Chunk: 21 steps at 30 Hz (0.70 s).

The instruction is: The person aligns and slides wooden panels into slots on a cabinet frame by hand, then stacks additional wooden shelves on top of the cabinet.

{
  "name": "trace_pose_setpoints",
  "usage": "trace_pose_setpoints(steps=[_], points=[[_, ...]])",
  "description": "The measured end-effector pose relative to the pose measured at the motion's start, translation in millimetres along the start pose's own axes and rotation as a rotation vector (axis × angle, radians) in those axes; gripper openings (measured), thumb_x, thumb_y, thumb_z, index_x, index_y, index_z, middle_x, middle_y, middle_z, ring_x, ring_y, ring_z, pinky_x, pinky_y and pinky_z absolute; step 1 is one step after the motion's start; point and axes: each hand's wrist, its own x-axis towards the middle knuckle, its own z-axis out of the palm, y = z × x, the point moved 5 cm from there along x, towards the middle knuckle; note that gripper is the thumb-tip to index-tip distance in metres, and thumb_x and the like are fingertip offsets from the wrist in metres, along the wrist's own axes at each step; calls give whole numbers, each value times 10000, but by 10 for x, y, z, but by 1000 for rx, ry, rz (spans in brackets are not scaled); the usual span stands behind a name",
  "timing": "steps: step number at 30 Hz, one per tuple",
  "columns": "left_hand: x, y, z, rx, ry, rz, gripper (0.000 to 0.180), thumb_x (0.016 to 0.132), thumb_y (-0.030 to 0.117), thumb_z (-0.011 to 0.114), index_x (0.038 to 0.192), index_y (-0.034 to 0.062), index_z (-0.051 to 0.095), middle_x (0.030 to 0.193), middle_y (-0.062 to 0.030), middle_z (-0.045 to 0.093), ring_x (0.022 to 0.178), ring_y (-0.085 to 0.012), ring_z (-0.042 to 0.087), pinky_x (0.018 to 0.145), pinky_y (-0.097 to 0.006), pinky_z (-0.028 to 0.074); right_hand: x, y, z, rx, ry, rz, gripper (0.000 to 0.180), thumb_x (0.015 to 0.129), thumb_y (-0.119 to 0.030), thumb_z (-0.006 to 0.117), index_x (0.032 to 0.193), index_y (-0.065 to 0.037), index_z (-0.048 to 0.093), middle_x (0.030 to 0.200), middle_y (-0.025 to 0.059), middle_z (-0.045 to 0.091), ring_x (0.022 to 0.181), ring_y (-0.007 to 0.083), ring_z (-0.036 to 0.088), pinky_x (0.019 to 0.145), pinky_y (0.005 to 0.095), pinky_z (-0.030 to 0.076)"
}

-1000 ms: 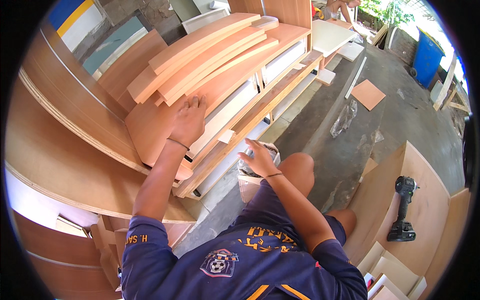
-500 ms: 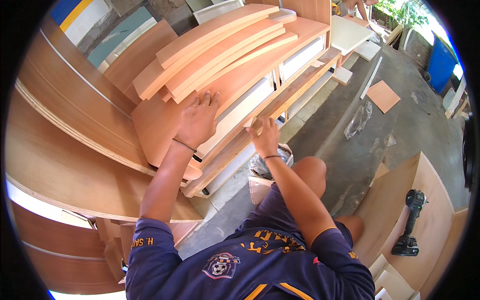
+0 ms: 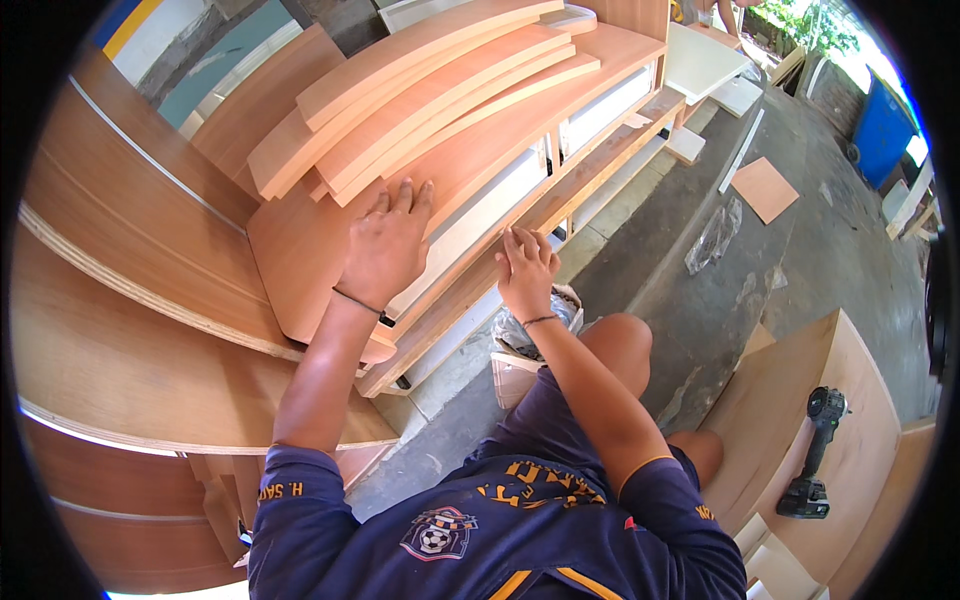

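Resting my left hand (image 3: 386, 248) on a wooden panel (image 3: 297, 262)
Fingers spread; my right hand (image 3: 527, 278) curled, its hold I can't tell.

strong daylight comes from the upper right, where the greenery (image 3: 805, 28) is partly washed out and white glare edges the blue bin (image 3: 882, 130). the stacked boards (image 3: 430, 75) are brightly lit, with soft shadows beneath. the left hand (image 3: 386, 248) looks fairly sharp; the far background is softer. a black fisheye rim (faintly blue-fringed) bounds the view, shapes near it stretched.
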Motion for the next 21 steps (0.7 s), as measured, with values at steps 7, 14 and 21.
trace_pose_setpoints(steps=[7,14,21], points=[[9,0,-3,8,38,4,672,767,160,655,1381,78,393,1374,-171,473,1200,-350,524,886,-397,519,-101,-195,96,-54,-294,130,540,923,-282,484,1420,-107,365,1526,75,245,1411,342,180,1046,649,184],[-1,14,-14,34,-16,-14,679,772,151,645,1393,90,377,1397,-156,456,1230,-335,503,905,-399,509,-154,-154,140,-82,-338,200,573,960,-384,374,1476,-148,288,1565,136,126,1437,394,39,1065,688,73],[-11,1,13,27,18,6,674,764,136,639,1388,89,389,1394,-156,457,1225,-321,505,914,-398,502,-140,-179,103,-40,-413,312,576,961,-422,355,1485,-199,274,1572,152,66,1434,414,-13,1065,690,27]])
